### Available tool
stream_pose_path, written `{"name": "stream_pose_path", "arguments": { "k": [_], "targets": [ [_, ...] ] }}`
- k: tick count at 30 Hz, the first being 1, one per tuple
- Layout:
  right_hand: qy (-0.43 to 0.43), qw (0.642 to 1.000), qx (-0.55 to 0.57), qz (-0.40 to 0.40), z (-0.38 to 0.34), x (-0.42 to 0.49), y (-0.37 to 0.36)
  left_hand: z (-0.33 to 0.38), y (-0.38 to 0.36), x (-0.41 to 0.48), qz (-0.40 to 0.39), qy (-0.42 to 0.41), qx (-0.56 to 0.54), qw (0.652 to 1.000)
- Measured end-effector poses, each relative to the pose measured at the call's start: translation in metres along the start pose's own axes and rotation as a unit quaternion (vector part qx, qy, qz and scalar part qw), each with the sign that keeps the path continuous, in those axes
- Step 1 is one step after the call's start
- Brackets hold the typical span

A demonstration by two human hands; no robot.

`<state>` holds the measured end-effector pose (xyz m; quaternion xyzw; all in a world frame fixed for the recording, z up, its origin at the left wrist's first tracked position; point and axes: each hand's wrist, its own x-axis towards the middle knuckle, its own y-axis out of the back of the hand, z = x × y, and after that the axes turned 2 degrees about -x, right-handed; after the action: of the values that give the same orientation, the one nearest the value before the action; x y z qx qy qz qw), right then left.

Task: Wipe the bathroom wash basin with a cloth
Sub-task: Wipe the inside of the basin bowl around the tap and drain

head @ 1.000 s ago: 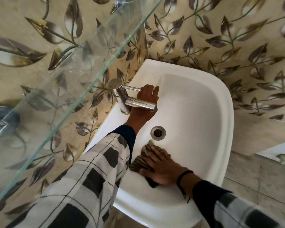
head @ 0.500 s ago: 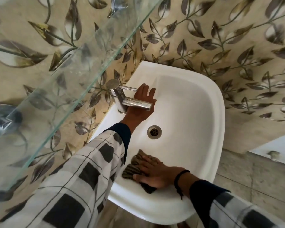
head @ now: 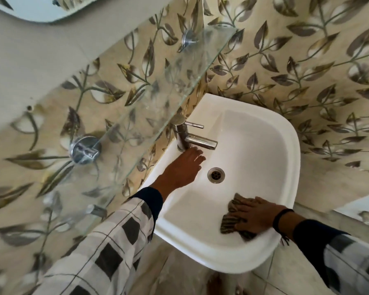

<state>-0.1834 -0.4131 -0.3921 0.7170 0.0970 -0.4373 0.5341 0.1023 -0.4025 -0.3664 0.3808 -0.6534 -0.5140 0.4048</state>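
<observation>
Wiping step in hand: right hand (head: 258, 216) flat, fingers straight, presses cloth (head: 229, 222) on wash basin (head: 264, 145) wall. Left hand (head: 183, 167) relaxed, holds nothing, just beside tap (head: 198, 141). Next, likely: sweep cloth toward drain (head: 216, 175) between hands, with firm pressure.

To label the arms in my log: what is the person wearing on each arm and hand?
Both hands are bare: left hand, right hand. The left sleeve and right sleeve are white with dark squares and thin dark lines, each ending in a dark navy cuff. A black band circles the right wrist, with loose strands hanging.
</observation>
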Motion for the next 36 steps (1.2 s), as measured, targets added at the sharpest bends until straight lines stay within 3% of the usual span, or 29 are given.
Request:
{"name": "stream_pose_path", "arguments": {
  "k": [4,8,13,15,18,20,23,26,29,30,31,32,35,36],
  "targets": [
    [-0.109,0.991,-0.059,0.039,0.034,-0.014,0.015,-0.001,0.004,-0.028,0.005,0.045,-0.059,0.997],
    [-0.182,0.98,-0.05,0.068,0.018,-0.017,0.007,0.0,0.013,-0.044,0.021,0.108,-0.083,0.99],
    [-0.13,0.991,0.021,-0.004,-0.037,-0.014,-0.004,-0.009,0.011,-0.059,0.034,0.149,-0.094,0.984],
    [-0.085,0.988,0.127,-0.035,-0.064,-0.005,-0.003,-0.011,0.007,-0.06,0.039,0.164,-0.099,0.981],
    [-0.005,0.961,0.277,-0.022,-0.105,0.018,0.006,-0.011,0.004,-0.058,0.046,0.19,-0.126,0.973],
    [0.0,0.941,0.336,0.026,-0.128,0.039,0.016,-0.011,0.001,-0.057,0.048,0.203,-0.145,0.967],
    [-0.042,0.898,0.425,0.103,-0.156,0.068,0.037,-0.011,-0.002,-0.058,0.063,0.214,-0.167,0.96],
    [-0.107,0.818,0.543,0.159,-0.173,0.085,0.059,-0.011,-0.004,-0.059,0.072,0.217,-0.179,0.957],
    [-0.149,0.779,0.577,0.193,-0.174,0.098,0.059,-0.01,-0.005,-0.058,0.084,0.219,-0.18,0.955],
    [-0.154,0.753,0.602,0.217,-0.173,0.102,0.06,-0.01,-0.004,-0.058,0.087,0.217,-0.179,0.956],
    [-0.164,0.702,0.649,0.243,-0.172,0.108,0.062,-0.011,-0.005,-0.059,0.089,0.212,-0.174,0.958],
    [-0.176,0.622,0.716,0.265,-0.169,0.113,0.064,-0.011,-0.006,-0.06,0.088,0.205,-0.165,0.961],
    [-0.176,0.312,0.89,0.281,-0.148,0.123,0.079,-0.011,-0.007,-0.059,0.089,0.19,-0.137,0.968],
    [-0.161,0.255,0.909,0.288,-0.143,0.126,0.081,-0.012,-0.007,-0.058,0.09,0.186,-0.127,0.97]
  ]
}}
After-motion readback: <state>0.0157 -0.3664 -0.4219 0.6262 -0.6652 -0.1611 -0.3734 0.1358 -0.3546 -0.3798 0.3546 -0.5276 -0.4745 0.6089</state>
